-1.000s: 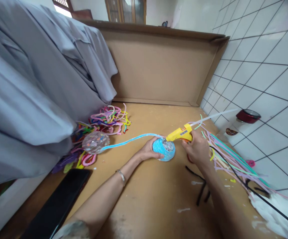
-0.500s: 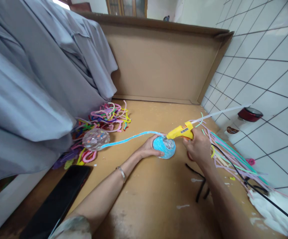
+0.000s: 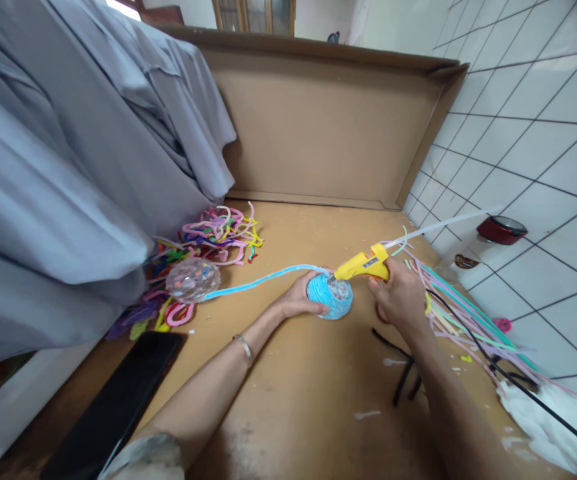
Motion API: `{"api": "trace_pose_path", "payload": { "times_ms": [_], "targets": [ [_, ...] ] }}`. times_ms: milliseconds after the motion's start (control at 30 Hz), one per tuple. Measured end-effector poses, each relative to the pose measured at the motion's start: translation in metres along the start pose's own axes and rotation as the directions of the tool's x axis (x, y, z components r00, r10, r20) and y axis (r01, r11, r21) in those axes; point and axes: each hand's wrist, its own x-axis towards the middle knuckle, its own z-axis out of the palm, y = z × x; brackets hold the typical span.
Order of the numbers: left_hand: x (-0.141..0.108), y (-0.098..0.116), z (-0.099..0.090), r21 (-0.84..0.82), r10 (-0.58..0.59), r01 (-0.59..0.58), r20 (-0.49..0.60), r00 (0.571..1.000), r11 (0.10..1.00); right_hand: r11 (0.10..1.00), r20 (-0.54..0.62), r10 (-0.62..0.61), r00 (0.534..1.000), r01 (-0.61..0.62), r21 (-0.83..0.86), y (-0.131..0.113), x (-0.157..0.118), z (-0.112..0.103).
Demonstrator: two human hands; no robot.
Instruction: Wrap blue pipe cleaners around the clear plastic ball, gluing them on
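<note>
Left hand: its fingers are spread to the width of the blue-wrapped ball and grip its left side, thumb on the near face, the others partly hidden behind.
Right hand: its fingers are curled closed around the handle of the yellow glue gun.
Ball: within the left fingers' hold, blue windings around its sides and a pale, bare round patch on top.
Nozzle: left of the right fingers, pointing down at the ball's upper edge — whether it touches is too small to tell.
Glue stick: out of the gun's back, beyond the right fingers.
Blue strand: from the ball's far edge, past the left fingers, leftward to the clear ball.
Tangled fuzzy stems: beyond and left of the left fingers, around the clear ball.
Straight stems: right of the right fingers, along the tiled wall, near the red-lidded jar.
Black pieces: on the tabletop, nearer the wearer than the right fingers.
Black phone: well left of the left fingers, on the near side.
Cardboard box: standing well beyond both hands' fingers.
</note>
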Motion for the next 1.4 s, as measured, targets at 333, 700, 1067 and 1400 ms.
{"api": "trace_pose_path", "payload": {
  "times_ms": [333,700,1067,1400],
  "targets": [
    [0.0001,-0.0014,0.0008,-0.036,-0.013,0.013,0.012,1.000,0.999,1.000,0.003,0.010,1.000,-0.010,-0.003,0.0010,-0.0001,0.0009],
    [-0.0001,-0.0008,0.0013,-0.026,-0.014,0.014,-0.007,1.000,1.000,0.999,0.005,0.046,0.999,-0.046,0.012,-0.0007,0.0001,0.0031],
    [0.0000,-0.0009,0.0013,-0.024,-0.024,0.024,-0.008,1.000,0.999,0.998,0.005,0.064,0.998,-0.064,0.011,-0.0009,0.0002,0.0043],
    [0.0004,-0.0023,0.0006,-0.008,-0.007,0.007,0.006,1.000,1.000,0.999,0.025,0.045,0.999,-0.045,-0.002,0.0014,0.0006,0.0016]
  ]
}}
